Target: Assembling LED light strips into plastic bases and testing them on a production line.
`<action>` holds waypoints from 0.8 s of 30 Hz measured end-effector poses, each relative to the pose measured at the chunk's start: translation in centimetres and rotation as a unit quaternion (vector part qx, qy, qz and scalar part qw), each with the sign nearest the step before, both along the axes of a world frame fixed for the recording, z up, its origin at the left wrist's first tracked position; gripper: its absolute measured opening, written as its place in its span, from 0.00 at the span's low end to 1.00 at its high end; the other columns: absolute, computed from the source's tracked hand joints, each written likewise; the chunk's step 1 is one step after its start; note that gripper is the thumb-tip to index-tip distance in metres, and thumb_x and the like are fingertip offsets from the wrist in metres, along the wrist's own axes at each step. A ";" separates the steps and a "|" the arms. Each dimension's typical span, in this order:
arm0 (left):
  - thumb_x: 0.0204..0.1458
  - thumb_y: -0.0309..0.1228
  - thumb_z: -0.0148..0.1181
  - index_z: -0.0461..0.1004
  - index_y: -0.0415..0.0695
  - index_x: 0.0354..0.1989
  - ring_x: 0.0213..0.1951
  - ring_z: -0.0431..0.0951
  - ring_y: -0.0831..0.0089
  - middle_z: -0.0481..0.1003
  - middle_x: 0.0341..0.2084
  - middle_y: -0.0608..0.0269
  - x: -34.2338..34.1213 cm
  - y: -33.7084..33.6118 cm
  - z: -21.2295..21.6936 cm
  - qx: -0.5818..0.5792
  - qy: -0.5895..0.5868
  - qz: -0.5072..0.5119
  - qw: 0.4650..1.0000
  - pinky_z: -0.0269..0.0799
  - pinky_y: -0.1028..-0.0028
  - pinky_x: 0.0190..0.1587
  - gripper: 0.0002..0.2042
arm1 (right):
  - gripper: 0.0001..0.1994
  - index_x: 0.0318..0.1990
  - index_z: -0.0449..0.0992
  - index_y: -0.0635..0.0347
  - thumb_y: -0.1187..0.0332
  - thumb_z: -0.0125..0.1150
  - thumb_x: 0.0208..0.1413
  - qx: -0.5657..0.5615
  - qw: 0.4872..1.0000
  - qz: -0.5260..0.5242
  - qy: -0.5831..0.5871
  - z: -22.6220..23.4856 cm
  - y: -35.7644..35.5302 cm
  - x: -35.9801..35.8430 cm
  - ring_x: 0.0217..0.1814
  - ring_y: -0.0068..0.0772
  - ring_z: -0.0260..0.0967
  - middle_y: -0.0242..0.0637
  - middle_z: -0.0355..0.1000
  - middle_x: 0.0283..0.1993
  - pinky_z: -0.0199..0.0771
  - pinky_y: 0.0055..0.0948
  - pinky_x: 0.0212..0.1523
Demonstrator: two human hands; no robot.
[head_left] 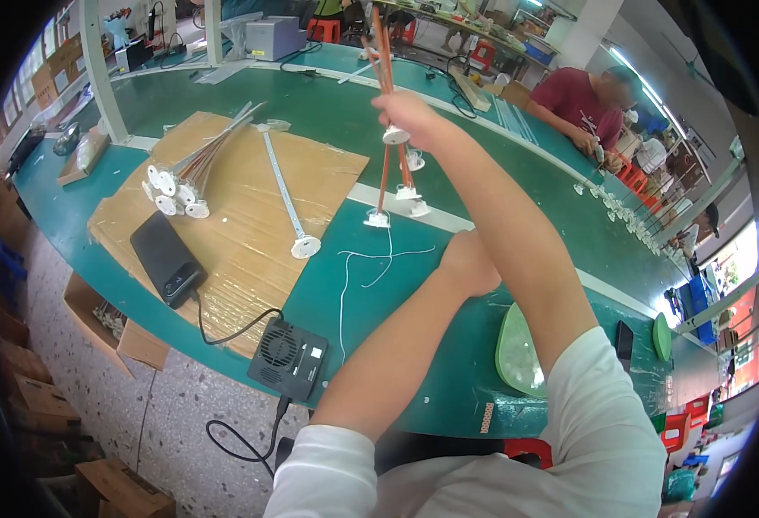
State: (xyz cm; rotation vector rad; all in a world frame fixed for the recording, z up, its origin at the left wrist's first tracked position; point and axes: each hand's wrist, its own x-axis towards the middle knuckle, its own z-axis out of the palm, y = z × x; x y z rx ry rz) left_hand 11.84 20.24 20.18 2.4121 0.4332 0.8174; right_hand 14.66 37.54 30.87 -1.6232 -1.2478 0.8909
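My right hand [409, 119] is raised over the table, closed round a bundle of thin reddish-brown strips [384, 65]. White round ends [407, 192] hang from the bundle's lower side at uneven heights. A thin white wire [345, 293] trails below them on the green tabletop. My left hand [470, 263] rests low by the table, partly behind my right forearm; its fingers are hidden. Left of the hands, a cardboard sheet [250, 259] carries one pale strip [283, 186] with a white round end, and a pile of similar strips [215, 160].
A black power bank [168, 259] is cabled to a dark fan-like box [289, 358] at the near edge. Right of my arms lie a green-rimmed dish [517, 354] and a phone [624, 344]. Across the table a co-worker [582, 108] handles small parts beside a row of white pieces [621, 211].
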 end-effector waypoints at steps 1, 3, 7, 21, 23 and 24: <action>0.54 0.32 0.53 0.76 0.46 0.46 0.44 0.78 0.54 0.78 0.42 0.53 -0.2 -0.1 0.5 0.000 -0.002 -0.001 1.000 0.73 0.59 0.43 0.13 | 0.09 0.39 0.69 0.61 0.65 0.55 0.60 0.000 1.000 -0.001 -0.002 0.4 -0.6 0.1 0.26 0.24 0.64 0.31 0.66 0.25 0.64 0.27 0.28; 0.53 0.29 0.51 0.77 0.44 0.41 0.43 0.79 0.56 0.79 0.40 0.55 -0.5 -0.4 1.4 0.022 0.054 -0.008 0.998 0.74 0.59 0.40 0.11 | 0.10 0.40 0.68 0.60 0.62 0.55 0.62 0.089 0.996 0.009 0.013 1.1 -1.9 0.2 0.27 0.24 0.65 0.31 0.68 0.26 0.65 0.28 0.28; 0.52 0.28 0.51 0.77 0.44 0.39 0.42 0.79 0.57 0.79 0.37 0.54 -0.4 -0.3 0.9 0.029 0.073 -0.012 0.997 0.74 0.59 0.41 0.10 | 0.09 0.41 0.67 0.58 0.62 0.54 0.64 0.162 0.985 0.045 0.050 0.9 -4.6 -0.4 0.28 0.25 0.67 0.32 0.70 0.27 0.67 0.28 0.30; 0.54 0.34 0.52 0.76 0.44 0.41 0.41 0.78 0.52 0.79 0.37 0.53 0.4 -0.1 -0.1 0.066 0.036 -0.005 0.997 0.73 0.56 0.40 0.11 | 0.08 0.40 0.71 0.61 0.66 0.57 0.62 0.181 0.978 0.044 0.092 0.5 -7.0 1.5 0.36 0.34 0.75 0.39 0.74 0.31 0.75 0.35 0.43; 0.53 0.33 0.52 0.76 0.44 0.42 0.41 0.78 0.52 0.79 0.38 0.53 0.3 0.2 0.0 0.056 0.052 -0.007 0.997 0.73 0.56 0.40 0.11 | 0.08 0.40 0.71 0.62 0.66 0.57 0.62 0.176 0.979 0.046 0.096 0.3 -7.0 1.0 0.37 0.35 0.75 0.40 0.74 0.31 0.75 0.36 0.44; 0.53 0.33 0.52 0.76 0.44 0.42 0.41 0.78 0.52 0.79 0.38 0.53 0.1 0.2 0.2 0.046 0.067 -0.009 0.997 0.73 0.56 0.40 0.12 | 0.09 0.40 0.71 0.62 0.66 0.57 0.62 0.169 0.977 0.062 0.114 0.0 -6.9 0.7 0.37 0.35 0.75 0.40 0.74 0.32 0.75 0.36 0.44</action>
